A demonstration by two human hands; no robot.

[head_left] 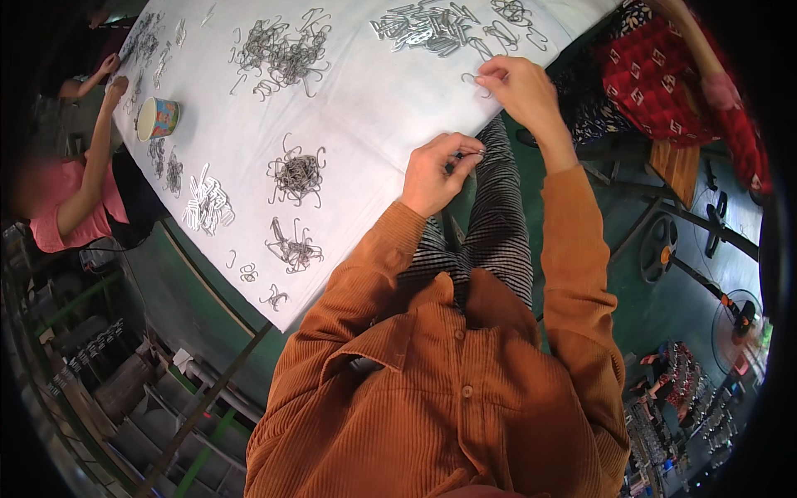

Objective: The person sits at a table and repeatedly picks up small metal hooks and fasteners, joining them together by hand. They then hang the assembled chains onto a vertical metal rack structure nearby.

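Observation:
My right hand pinches a thin curved metal hook between thumb and fingertips, just above the table's near right edge. Lower and to the left, my left hand is closed, thumb against fingers, on a small metal piece whose kind I cannot make out. The two hands are apart. Beyond my right hand lies a heap of flat, oblong metal pieces. Left of my left hand, a tangled pile of wire hooks rests on the white-covered table.
More hooks form a large heap farther back and a small pile nearer. Another pile of oblong pieces lies left, below a colourful paper cup. A person in pink works at left; a person in red sits at right.

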